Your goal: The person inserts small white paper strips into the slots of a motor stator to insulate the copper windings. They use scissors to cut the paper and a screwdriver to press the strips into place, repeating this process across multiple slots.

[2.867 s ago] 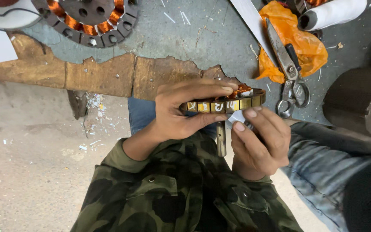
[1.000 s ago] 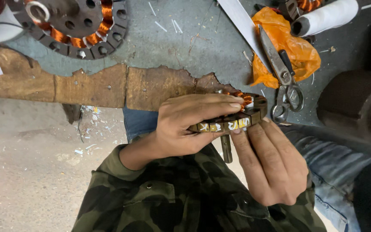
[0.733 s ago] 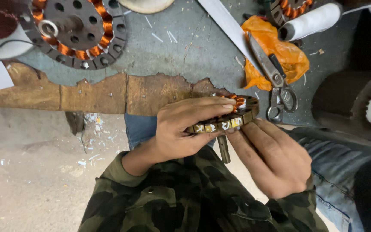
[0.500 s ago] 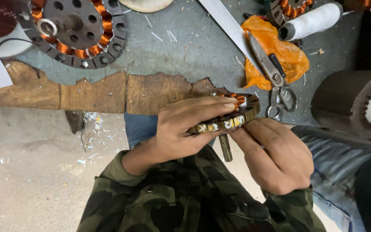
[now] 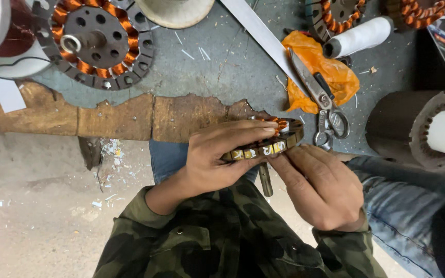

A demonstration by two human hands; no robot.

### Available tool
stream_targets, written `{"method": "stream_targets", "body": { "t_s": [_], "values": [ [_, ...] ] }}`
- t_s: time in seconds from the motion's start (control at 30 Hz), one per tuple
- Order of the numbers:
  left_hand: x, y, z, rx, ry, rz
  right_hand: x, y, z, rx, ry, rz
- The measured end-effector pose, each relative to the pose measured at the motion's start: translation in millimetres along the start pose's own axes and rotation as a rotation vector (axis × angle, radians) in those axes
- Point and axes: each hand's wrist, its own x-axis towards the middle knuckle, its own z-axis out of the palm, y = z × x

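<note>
My left hand (image 5: 221,157) lies flat over a round motor stator (image 5: 279,145) with copper windings and a dark laminated rim, thumb under it, gripping it above my lap. A short metal shaft (image 5: 265,179) hangs from its underside. My right hand (image 5: 321,188) cups the stator from below and the right, fingers pressed against its rim. Most of the windings are hidden under my left fingers.
A grey worktable (image 5: 207,72) with a torn brown edge holds another wound stator (image 5: 96,38), scissors (image 5: 320,100) on an orange plastic bag (image 5: 325,77), a white thread spool (image 5: 359,37) and a white strip (image 5: 261,36). A large dark motor housing (image 5: 413,128) stands at right.
Earlier my right hand pinched a small white piece at the stator's rim; now its fingers lie flat under the rim. The view has shifted slightly; both hands stay on the stator.
</note>
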Motion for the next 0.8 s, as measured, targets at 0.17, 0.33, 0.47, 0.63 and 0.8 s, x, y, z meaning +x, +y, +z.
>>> {"method": "stream_targets", "body": {
  "t_s": [0.17,0.33,0.47,0.63,0.8],
  "values": [
    [2,-7,-12,-0.061,-0.1,0.067,-8,8,36,0.307,0.424,0.28],
    [-4,-18,-15,-0.031,-0.1,0.279,-32,12,70,0.671,0.284,0.281],
    [-13,-25,-15,0.012,-0.106,0.328,-48,10,79,0.65,0.292,0.185],
    [-23,-30,-18,-0.011,-0.186,0.289,-52,6,84,0.666,0.316,0.205],
    [-23,-36,-15,-0.003,-0.171,0.354,-54,4,83,0.659,0.314,0.23]
  ]
}}
